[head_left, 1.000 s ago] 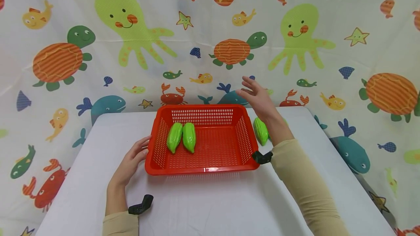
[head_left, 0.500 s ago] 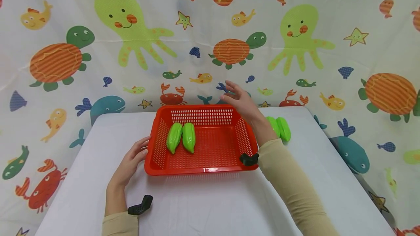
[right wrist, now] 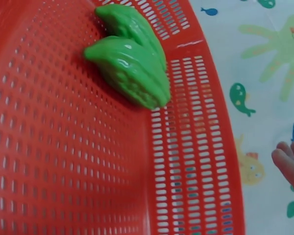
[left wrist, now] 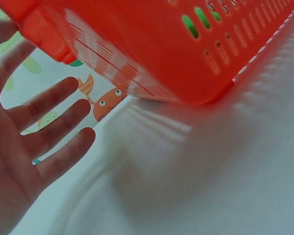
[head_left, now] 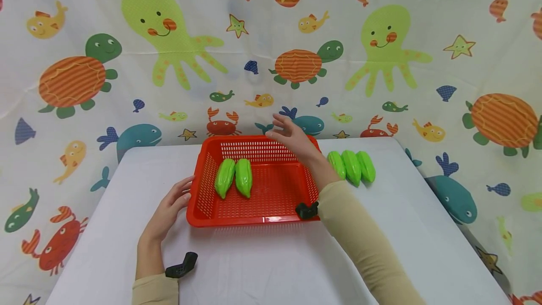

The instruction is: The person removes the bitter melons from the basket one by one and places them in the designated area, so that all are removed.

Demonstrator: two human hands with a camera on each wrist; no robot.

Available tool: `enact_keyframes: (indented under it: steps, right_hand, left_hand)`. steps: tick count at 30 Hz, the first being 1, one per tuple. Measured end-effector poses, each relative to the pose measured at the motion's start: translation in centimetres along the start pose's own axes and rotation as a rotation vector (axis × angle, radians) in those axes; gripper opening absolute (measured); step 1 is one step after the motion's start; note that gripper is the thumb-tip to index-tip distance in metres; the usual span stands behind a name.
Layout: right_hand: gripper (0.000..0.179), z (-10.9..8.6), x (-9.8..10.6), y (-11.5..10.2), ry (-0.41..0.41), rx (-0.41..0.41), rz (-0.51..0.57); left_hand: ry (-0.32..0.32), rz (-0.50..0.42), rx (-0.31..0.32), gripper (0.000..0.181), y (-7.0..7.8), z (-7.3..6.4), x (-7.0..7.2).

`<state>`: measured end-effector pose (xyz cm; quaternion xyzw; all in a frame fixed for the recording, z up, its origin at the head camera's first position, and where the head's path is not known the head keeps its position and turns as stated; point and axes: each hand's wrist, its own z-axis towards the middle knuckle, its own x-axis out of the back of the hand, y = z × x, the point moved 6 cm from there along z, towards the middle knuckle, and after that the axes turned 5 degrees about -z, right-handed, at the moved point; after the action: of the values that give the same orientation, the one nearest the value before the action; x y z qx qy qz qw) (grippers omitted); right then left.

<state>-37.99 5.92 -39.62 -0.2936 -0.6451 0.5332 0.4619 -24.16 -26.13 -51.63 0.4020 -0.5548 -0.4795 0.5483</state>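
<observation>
A red plastic basket [head_left: 237, 221] with slotted walls sits on the white table. Two glossy green bitter melons [head_left: 243, 178] lie side by side in its left part; the right wrist view shows these bitter melons [right wrist: 132, 71] against the slotted wall. At the basket's left rim is my left hand [head_left: 167, 208], fingertips right at the edge; in the left wrist view the fingers [left wrist: 56, 125] are spread and relaxed. My right hand [head_left: 295, 142] hovers over the basket's back right side, fingers loosely bent with nothing in them.
Right of the basket, three more bitter melons [head_left: 352, 167] lie in a row on the white tabletop [head_left: 271, 267], the nearest partly behind the right forearm. A curtain [head_left: 254, 41] printed with sea animals hangs behind the table. A black wrist camera [head_left: 182, 266] sits on the left wrist.
My right hand has moved left and slightly down from above the right-hand bitter melons to over the basket, uncovering the three on the table. My left hand has stayed at the rim.
</observation>
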Motion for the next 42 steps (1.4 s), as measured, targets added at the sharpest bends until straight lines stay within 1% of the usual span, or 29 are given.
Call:
enact_keyframes:
  steps: [7, 13, 17, 24, 28, 32, 35, 38, 42]
  right_hand:
    - [0.067, 0.9, -1.5, 0.1, -0.044, 0.007, -0.011]
    - [0.062, 2.1, -2.8, 1.1, -0.116, 0.004, -0.074]
    - [0.061, 2.8, -3.5, 2.0, -0.175, -0.028, -0.153]
    - [0.062, 3.3, -4.9, 2.9, -0.276, -0.09, -0.238]
    - [0.061, 3.6, -5.5, 3.3, -0.305, -0.134, -0.305]
    - [0.065, 3.7, -6.0, 3.5, -0.327, -0.161, -0.328]
    - [0.067, 3.8, -6.3, 3.5, -0.331, -0.163, -0.356]
    - [0.065, 4.0, -6.6, 3.8, -0.335, -0.145, -0.396]
    - [0.062, 4.3, -7.1, 4.3, -0.359, -0.144, -0.384]
  left_hand:
    - [0.001, 0.003, -0.009, 0.056, 0.0, 0.0, 0.1]
    - [-0.002, -0.003, -0.001, 0.056, -0.1, 0.1, 0.1]
    - [-0.004, -0.001, -0.004, 0.056, -0.2, 0.1, 0.1]
    - [-0.001, 0.005, -0.012, 0.056, -0.1, 0.1, 0.1]
    - [0.002, 0.007, -0.012, 0.056, 0.0, 0.1, 0.2]
    - [0.0, 0.009, -0.016, 0.055, 0.1, 0.1, 0.3]
    - [0.0, 0.007, -0.02, 0.055, 0.1, 0.1, 0.5]
    - [-0.003, -0.001, -0.026, 0.054, 0.1, 0.2, 0.5]
    - [-0.006, -0.01, -0.026, 0.055, 0.0, 0.2, 0.4]
